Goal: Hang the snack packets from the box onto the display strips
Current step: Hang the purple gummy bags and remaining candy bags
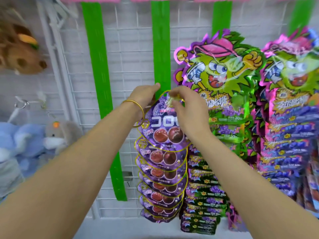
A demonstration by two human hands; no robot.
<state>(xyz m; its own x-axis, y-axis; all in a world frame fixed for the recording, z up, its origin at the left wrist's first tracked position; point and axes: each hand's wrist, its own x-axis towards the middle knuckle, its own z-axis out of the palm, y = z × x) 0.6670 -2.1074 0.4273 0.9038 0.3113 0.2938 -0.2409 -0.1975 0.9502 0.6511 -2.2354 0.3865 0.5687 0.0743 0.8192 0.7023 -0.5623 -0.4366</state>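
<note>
A purple packet point(164, 130) is held up against the second green strip point(160, 49) on the white wire wall point(131, 66). Its top is pinched by the right hand point(188, 111), with the fingers closed on the shiny bit at the very top. Its top left edge is gripped by the left hand point(146, 98), and a gold bangle point(138, 107) is worn on that wrist. The thumb tip is pressed close to the strip. The packet is placed just above a row of the same purple packets point(160, 178), which are hung one under the other down the strip. The box is not seen.

The packet is probably being hooked on. The hook and the hole are hidden by the fingers, and the picture is blurred there, so it cannot be told if the hook is through.

Several things could go wrong from here. If the packet is let go before the hook is through the hole, it could be dropped. If the top is pulled too hard, the thin hole could be torn, and then the packet could not be hung at all. If the strip is tugged, the packets below could be shaken loose. The big green monster packets point(222, 80) are hung just beside the right hand, so they could be bumped by the wrist and knocked off.
</note>
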